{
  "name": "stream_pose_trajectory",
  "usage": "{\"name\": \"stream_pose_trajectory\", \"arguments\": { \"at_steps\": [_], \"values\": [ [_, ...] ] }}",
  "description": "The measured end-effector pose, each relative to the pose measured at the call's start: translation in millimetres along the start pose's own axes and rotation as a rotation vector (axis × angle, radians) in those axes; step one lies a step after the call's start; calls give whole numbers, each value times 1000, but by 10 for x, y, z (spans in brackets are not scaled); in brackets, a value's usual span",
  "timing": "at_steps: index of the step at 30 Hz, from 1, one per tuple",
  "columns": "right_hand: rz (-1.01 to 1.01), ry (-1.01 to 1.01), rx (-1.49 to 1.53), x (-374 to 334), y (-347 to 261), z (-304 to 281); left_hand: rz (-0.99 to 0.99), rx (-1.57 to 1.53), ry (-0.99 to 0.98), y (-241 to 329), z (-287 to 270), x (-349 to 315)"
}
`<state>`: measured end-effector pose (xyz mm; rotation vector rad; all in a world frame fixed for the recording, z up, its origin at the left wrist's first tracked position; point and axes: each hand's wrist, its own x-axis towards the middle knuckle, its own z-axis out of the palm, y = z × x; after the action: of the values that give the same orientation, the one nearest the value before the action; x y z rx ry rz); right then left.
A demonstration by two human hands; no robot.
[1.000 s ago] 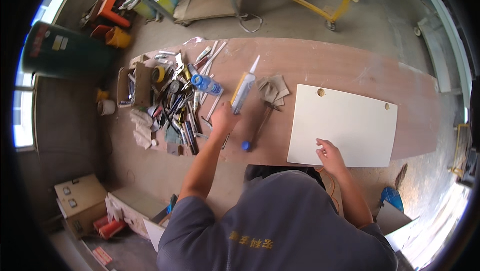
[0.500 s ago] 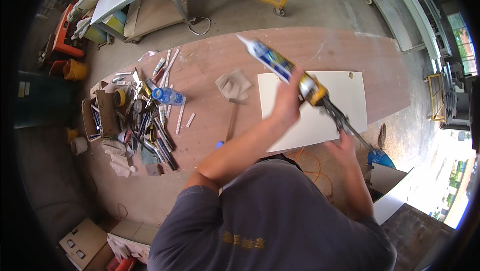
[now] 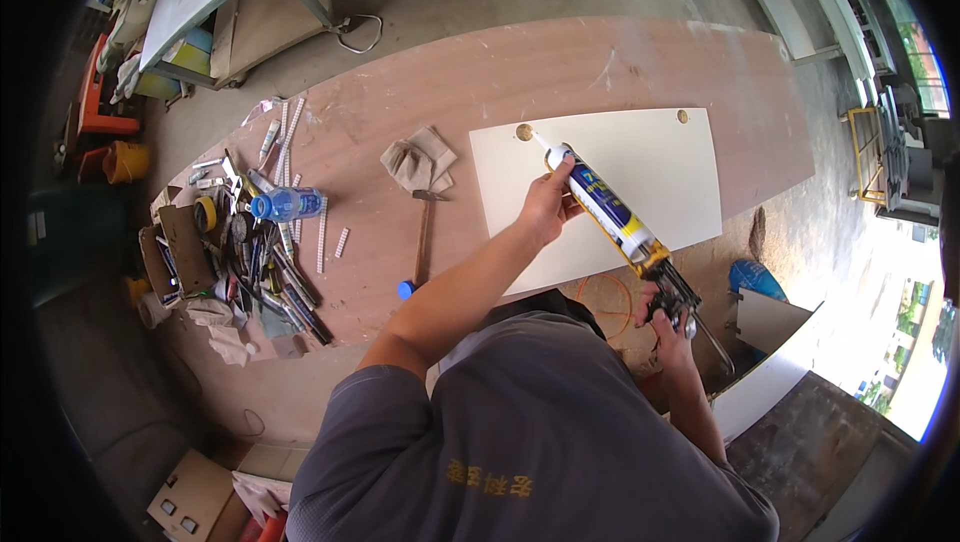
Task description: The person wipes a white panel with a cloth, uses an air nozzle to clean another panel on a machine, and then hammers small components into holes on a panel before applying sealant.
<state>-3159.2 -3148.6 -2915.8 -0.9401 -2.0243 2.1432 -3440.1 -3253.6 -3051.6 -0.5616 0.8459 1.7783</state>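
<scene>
A caulking gun (image 3: pixel 664 274) carries a blue, white and yellow sealant tube (image 3: pixel 606 204). My left hand (image 3: pixel 548 204) is closed around the tube near its front end. My right hand (image 3: pixel 670 330) grips the gun's handle and trigger, close to my body. The pale nozzle points far left, its tip over or beside a round hole (image 3: pixel 524 132) in a white panel (image 3: pixel 630 167); whether it touches cannot be made out. A second round hole (image 3: pixel 683 116) sits at the panel's far right corner. The panel lies on a brownish tabletop (image 3: pixel 380 92).
Left of the panel lie a hammer (image 3: pixel 424 242) and a folded beige cloth (image 3: pixel 420 158). A blue-capped bottle (image 3: pixel 288 205) rests among piled tools and tubes, beside a cardboard box (image 3: pixel 185 247). Wheeled carts stand beyond the table; an orange cord (image 3: pixel 628 304) hangs near its front edge.
The gun has swung down and nearer the panel, its nozzle now at the left hole. My right hand has closed on the handle. My view has shifted slightly.
</scene>
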Motion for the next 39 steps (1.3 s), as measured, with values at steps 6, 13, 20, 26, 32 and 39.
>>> {"name": "stream_pose_trajectory", "arguments": {
  "at_steps": [6,13,20,26,32,39],
  "values": [
    [78,7,106,460,257,-188,21,-16,95,-96,-94,466],
    [124,41,87,43,-133,165,30,-8,97,138,-153,-184],
    [-91,-120,43,-430,-1031,694,52,-58,101,340,-243,-973],
    [41,-147,103,786,-332,-407,66,-78,130,232,96,491],
    [-130,170,-90,-24,-611,-248,-6,186,-137,179,1123,120],
    [-59,536,168,304,-302,-242,-140,340,-232,-226,1627,1132]
  ]
}}
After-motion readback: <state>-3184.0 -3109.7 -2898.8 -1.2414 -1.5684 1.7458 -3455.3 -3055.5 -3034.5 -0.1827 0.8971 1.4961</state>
